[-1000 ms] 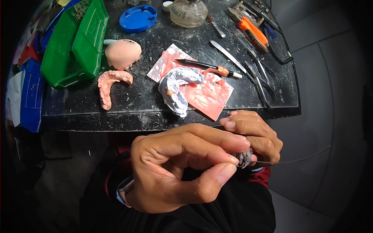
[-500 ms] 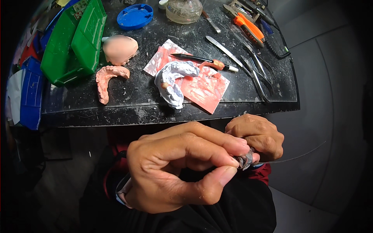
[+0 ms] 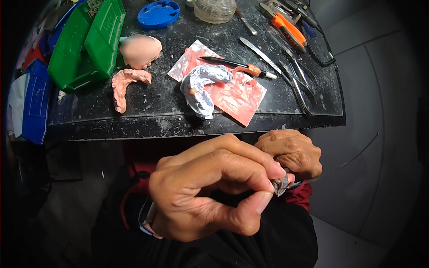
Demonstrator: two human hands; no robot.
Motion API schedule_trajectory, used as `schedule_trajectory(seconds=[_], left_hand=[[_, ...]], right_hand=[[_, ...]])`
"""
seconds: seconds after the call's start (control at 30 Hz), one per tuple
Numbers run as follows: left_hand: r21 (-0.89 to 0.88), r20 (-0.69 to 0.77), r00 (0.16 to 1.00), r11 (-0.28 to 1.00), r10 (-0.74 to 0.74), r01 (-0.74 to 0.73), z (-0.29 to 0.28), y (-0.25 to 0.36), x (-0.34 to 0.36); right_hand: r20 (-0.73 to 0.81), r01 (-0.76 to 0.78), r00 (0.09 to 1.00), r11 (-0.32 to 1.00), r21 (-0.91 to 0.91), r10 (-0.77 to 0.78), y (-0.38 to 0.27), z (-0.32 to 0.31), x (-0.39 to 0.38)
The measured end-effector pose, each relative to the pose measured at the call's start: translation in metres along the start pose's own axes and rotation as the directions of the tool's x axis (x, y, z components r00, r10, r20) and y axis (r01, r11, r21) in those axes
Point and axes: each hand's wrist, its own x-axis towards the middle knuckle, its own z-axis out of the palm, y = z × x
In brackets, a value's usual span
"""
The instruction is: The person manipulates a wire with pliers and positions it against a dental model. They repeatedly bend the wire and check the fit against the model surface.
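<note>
My left hand [image 3: 210,183] is closed, thumb and fingertips pinched at a small dark grey, crumpled-looking piece [image 3: 280,184] whose kind I cannot make out. Against the far side of that piece, my right hand [image 3: 292,152] is curled shut with the back of the hand up. Most of its fingers are hidden. A thin wire [image 3: 357,154] sticks out to the right of my right hand, curving upward; its near part is blurred. Both hands are held over my lap, just in front of the table edge.
On the black table [image 3: 147,120] lie a whitish dental cast [image 3: 196,85], a pink wax sheet [image 3: 237,105], a black pencil-like tool [image 3: 219,60] and a pink dental arch [image 3: 119,89]. Tweezers [image 3: 259,53], metal pliers [image 3: 297,87] and orange-handled pliers [image 3: 288,31] lie right; a green bin [image 3: 96,49] stands left.
The wire's free end has swung upward, from pointing right to a steeper slant. Both hands have shifted slightly, still together at the grey piece. The whole view has tilted a little.
</note>
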Motion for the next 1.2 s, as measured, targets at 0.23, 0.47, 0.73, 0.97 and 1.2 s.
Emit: schedule_trajectory(seconds=[0.23, 0.47, 0.73, 0.97, 1.2], left_hand=[[0.045, 0.032, 0.999, 0.998, 0.037, -0.039, -0.008, -0.003, 0.001], [0.008, 0.143, 0.984, 0.994, -0.108, 0.108, -0.019, 0.004, 0.01], [0.002, 0.156, 0.976, 0.988, -0.152, 0.153, -0.021, 0.006, 0.009], [0.04, 0.116, 0.979, 0.986, -0.165, 0.161, -0.025, 0.007, 0.005], [0.024, -0.095, 0.963, 0.966, -0.253, 0.256, -0.033, 0.016, 0.01]], right_hand=[[0.016, 0.007, 1.0, 1.0, 0.022, -0.008, 0.004, 0.002, 0.001], [0.035, -0.07, 0.997, 0.996, 0.049, 0.068, 0.002, -0.001, 0.004], [0.09, -0.068, 0.994, 0.996, 0.049, 0.064, 0.004, -0.003, 0.005], [0.101, -0.026, 0.995, 1.0, 0.003, 0.026, 0.01, -0.001, 0.005], [-0.149, -0.301, 0.927, 0.447, -0.842, 0.344, 0.007, -0.033, -0.002]])
